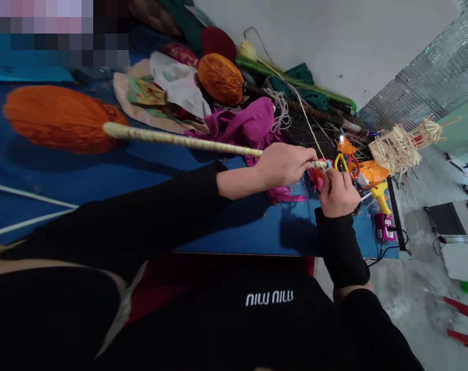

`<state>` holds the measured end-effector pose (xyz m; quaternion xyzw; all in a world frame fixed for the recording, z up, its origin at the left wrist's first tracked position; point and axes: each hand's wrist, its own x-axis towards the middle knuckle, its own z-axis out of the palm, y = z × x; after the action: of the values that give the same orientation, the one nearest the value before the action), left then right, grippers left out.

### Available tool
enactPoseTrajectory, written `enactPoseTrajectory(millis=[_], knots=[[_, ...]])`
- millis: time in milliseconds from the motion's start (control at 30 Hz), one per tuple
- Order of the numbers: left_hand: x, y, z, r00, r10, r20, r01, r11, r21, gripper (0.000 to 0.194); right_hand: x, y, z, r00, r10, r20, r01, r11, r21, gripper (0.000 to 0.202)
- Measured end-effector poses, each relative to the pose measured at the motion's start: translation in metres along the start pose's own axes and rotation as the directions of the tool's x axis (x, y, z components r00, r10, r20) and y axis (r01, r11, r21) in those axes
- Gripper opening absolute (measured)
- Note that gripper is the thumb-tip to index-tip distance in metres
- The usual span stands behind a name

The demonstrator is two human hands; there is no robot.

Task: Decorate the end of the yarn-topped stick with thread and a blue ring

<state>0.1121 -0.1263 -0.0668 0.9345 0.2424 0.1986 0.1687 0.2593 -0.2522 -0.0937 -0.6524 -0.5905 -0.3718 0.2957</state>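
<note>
Rod with spiral yellow-and-white binding (187, 144) is shown across the centre of the frame, its orange cloth-covered head (59, 118) lying at centre left above the blue surface (226, 237). The rod is gripped near its right end by the closed fingers of the left hand (283, 164). At the tip, right of centre, a pale strand (305, 111) descending from the upper centre is pinched between the thumb and fingers of the right hand (340, 193); whether the tip is also pinched cannot be told. Good control would probably be gained if the rod were steadied close to the tip, the strand drawn evenly taut, and any turns laid flush without gaps. Slack should be avoided, since turns might slip off the end. The strand is best guided clear of the looped scissor handles (359, 166) and yellow glue gun (381, 198) at right.
</note>
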Motion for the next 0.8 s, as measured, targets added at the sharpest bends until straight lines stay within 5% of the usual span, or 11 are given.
enactPoseTrajectory(millis=[100, 233, 367, 600, 800], knots=[[-0.001, -0.001, 0.001, 0.998, 0.024, -0.063, -0.023, 1.000, 0.016, 0.037, 0.000, -0.005, 0.000, 0.992, 0.083, 0.100, -0.107, 0.956, 0.274, 0.030], [-0.002, 0.000, 0.003, 0.997, 0.046, -0.065, -0.042, 0.997, 0.060, 0.037, 0.001, -0.012, -0.001, 0.956, 0.168, 0.241, -0.280, 0.771, 0.573, 0.029], [-0.002, 0.002, 0.001, 0.998, 0.046, -0.050, -0.042, 0.996, 0.077, 0.037, -0.001, -0.016, 0.000, 0.894, 0.282, 0.348, -0.443, 0.668, 0.597, 0.029], [-0.001, 0.004, -0.016, 0.998, -0.049, -0.032, 0.050, 0.999, 0.009, 0.037, -0.004, -0.017, 0.007, 0.845, 0.360, 0.396, -0.535, 0.556, 0.636, 0.031], [0.001, 0.001, -0.031, 0.994, -0.051, 0.096, 0.065, 0.987, -0.149, 0.031, -0.008, -0.018, 0.025, 0.686, 0.483, 0.544, -0.699, 0.230, 0.677, 0.040]])
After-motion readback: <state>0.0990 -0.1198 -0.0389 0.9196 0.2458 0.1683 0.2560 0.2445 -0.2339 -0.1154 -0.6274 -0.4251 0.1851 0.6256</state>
